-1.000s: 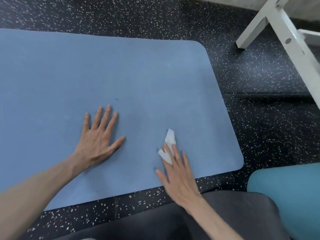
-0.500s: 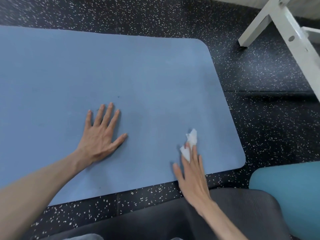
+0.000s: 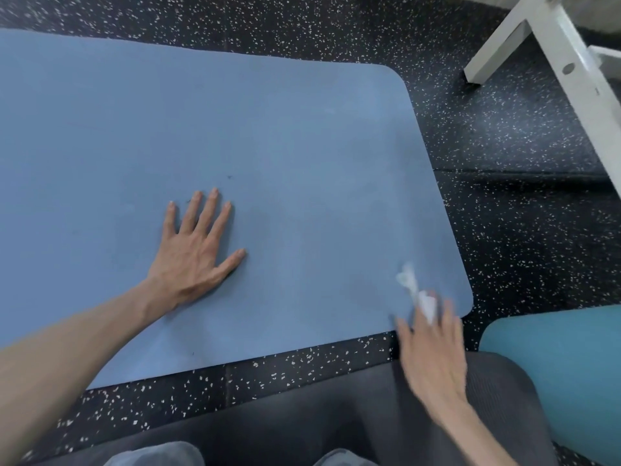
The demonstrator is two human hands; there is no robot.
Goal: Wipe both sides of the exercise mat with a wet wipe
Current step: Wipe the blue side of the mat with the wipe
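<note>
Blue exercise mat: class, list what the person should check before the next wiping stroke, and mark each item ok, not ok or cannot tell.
1. Blue rubber exercise mat lies flat on the speckled black floor: ok.
2. Left hand presses flat on the mat, steadying it: ok.
3. Crumpled white wet wipe under the right hand fingers: ok, though blurred.
4. Wipe still damp: cannot tell.
5. Near right corner reached: ok.
6. Underside wiped: cannot tell.

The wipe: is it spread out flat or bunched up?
Bunched up: the wipe pokes out crumpled from under the right hand on the mat.
</note>
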